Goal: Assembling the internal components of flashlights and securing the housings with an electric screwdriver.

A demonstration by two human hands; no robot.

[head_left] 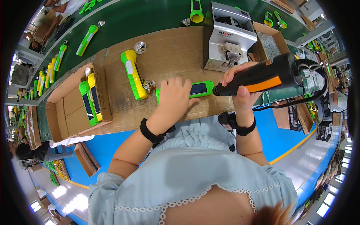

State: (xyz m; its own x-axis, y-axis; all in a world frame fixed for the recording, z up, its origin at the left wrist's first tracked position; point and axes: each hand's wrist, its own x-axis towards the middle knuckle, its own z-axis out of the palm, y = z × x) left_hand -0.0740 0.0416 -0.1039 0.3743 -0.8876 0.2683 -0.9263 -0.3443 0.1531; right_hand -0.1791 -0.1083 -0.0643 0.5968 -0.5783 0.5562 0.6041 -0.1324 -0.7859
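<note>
My left hand (pixel 174 98) lies over a green flashlight (pixel 208 85) with a dark solar panel, gripping it against the cardboard sheet (pixel 168 45). Its lamp end is mostly hidden under my palm. In my right hand (pixel 244 100) is a black electric screwdriver (pixel 275 73) with an orange stripe, held level. The screwdriver's nose meets the flashlight's right end; whether it touches a screw cannot be made out. Left of my left hand lies a yellow-and-green flashlight (pixel 134 75), with a shiny reflector (pixel 148 85) beside it. Another loose reflector (pixel 140 47) sits farther back.
An open carton (pixel 62 116) at the left holds a couple of flashlights. A grey metal machine (pixel 227 37) stands at the back right, next to a box of small metal screws (pixel 268 43). More flashlights (pixel 87 40) lie on the green belt behind. The screwdriver's cable (pixel 300 107) loops at the right.
</note>
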